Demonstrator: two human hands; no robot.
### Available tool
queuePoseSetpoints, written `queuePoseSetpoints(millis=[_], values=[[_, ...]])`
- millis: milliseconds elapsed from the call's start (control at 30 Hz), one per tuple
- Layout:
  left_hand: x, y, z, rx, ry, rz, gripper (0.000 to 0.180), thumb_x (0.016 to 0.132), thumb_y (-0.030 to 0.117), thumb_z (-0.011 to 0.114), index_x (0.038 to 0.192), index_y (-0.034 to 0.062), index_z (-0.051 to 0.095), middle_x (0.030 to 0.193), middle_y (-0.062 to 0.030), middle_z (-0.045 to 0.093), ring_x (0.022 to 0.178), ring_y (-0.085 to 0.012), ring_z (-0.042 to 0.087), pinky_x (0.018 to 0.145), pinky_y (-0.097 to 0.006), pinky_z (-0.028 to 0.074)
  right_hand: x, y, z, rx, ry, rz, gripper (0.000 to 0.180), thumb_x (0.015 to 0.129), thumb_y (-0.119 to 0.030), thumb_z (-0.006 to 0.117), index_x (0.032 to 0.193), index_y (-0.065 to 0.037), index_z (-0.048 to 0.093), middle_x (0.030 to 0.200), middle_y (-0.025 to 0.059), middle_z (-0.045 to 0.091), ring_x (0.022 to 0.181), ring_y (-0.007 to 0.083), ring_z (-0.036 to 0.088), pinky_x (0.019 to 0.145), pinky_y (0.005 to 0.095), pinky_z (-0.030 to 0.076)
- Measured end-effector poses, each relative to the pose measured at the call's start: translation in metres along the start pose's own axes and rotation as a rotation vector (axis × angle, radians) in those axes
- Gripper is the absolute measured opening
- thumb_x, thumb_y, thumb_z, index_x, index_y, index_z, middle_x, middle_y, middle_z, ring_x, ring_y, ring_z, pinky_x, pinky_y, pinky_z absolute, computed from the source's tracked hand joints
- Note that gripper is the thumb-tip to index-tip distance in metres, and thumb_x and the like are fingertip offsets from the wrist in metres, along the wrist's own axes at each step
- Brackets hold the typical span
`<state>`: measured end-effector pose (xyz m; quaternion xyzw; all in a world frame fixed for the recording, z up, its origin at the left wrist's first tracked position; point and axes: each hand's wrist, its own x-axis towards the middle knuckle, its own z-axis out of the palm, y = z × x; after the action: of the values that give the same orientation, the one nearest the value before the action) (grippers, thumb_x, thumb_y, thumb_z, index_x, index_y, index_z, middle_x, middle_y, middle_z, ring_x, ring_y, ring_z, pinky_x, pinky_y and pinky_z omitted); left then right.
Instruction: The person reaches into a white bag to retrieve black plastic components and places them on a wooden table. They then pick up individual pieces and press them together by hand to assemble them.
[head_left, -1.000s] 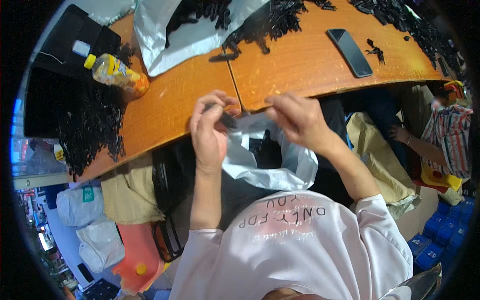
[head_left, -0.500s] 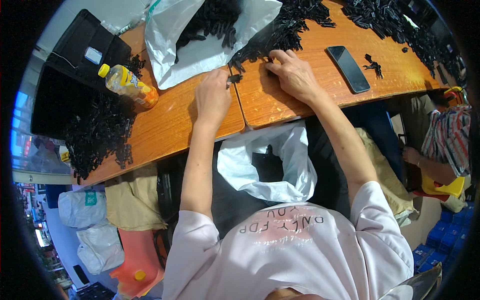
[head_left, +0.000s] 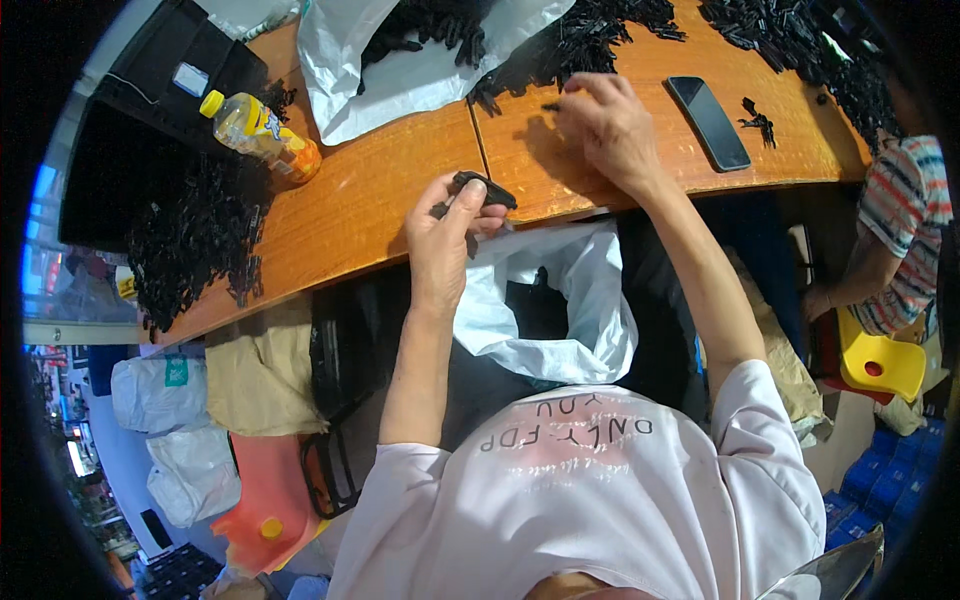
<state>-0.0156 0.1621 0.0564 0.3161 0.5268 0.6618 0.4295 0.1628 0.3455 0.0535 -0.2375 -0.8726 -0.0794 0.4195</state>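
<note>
My left hand (head_left: 445, 235) is closed around small black plastic parts (head_left: 485, 190), thumb on top, just over the table's front edge and the mouth of a white plastic bag (head_left: 480, 310). Over the tabletop, my right hand (head_left: 612, 135) has its fingers bent together, slightly blurred. A small black plastic part (head_left: 552, 107) shows at its fingertips. Beyond that hand lies a heap of similar black parts (head_left: 580, 45), spreading from a large white sack (head_left: 350, 105) whose open mouth holds more of them.
A phone (head_left: 710, 125) and a few loose black parts (head_left: 760, 122) lie right of my hand. On the left stand an orange drink bottle (head_left: 265, 140) and another black heap (head_left: 195, 235). Another person in a striped shirt (head_left: 905, 220) is at the right, near a yellow stool (head_left: 875, 355).
My left hand has come back toward me to the table edge, turning up with black parts in it. My right hand has lifted slightly and moved right. The other person has shifted.
</note>
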Motion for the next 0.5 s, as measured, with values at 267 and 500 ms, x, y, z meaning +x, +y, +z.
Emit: queuePoseSetpoints(millis=[267, 500], values=[[-0.017, -0.003, 0.0, -0.163, -0.035, -0.06, 0.032, 0.098, 0.011, 0.059, 0.122, -0.0092, 0.058, 0.102, -0.0159, 0.069, 0.086, -0.0209, 0.072, 0.077, -0.026, 0.062, -0.002, -0.05, -0.007, 0.618, -0.07, 0.474, 0.013, 0.097, -0.017, 0.062, 0.105, -0.009, 0.068, 0.075, 0.01, 0.066, 0.064, 0.024, 0.064, 0.059, 0.0352, 0.051], [-0.033, 0.0, 0.001, -0.154, -0.065, -0.046, 0.03, 0.095, 0.006, 0.059, 0.12, -0.0089, 0.061, 0.104, -0.0141, 0.07, 0.088, -0.0178, 0.071, 0.08, -0.027, 0.061, -0.042, -0.118, -0.056, 0.931, -0.246, 0.435, 0.015, 0.09, -0.01, 0.071, 0.098, 0.001, 0.066, 0.069, 0.0149, 0.06, 0.055, 0.0239, 0.06, 0.052, 0.0336, 0.046]])
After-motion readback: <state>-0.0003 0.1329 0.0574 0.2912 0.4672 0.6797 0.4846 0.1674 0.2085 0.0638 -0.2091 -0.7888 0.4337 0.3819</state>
